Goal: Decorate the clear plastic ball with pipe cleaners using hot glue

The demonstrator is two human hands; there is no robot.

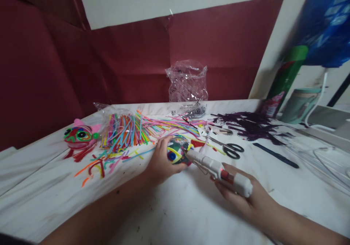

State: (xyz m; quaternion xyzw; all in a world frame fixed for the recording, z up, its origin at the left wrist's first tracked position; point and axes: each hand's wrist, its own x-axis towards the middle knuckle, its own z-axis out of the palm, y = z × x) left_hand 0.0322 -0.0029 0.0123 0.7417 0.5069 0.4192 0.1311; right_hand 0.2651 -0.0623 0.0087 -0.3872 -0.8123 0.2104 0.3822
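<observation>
My left hand (pixel 161 161) is wrapped round the left side of a rounded, multicoloured craft piece (pixel 179 144) with a blue eye outlined in yellow. In my right hand (pixel 243 190) is a white glue gun (pixel 209 163), its nozzle touching or very close to the front of the craft piece; a small red light glows on its body. Just beyond the craft piece lie black-handled scissors (pixel 232 150). A wide bunch of coloured pipe cleaners (pixel 125 130) spreads out behind my left hand, with short cut pieces (pixel 100 166) scattered nearer.
A finished-looking pink and red craft face (pixel 79 135) sits at left. Crumpled clear plastic bags (pixel 188 82) stand at the back. Dark purple strands (pixel 246 124), a dark blue strip (pixel 276 155) and a green mug (pixel 299 104) are at right on the white marbled table (pixel 175 216).
</observation>
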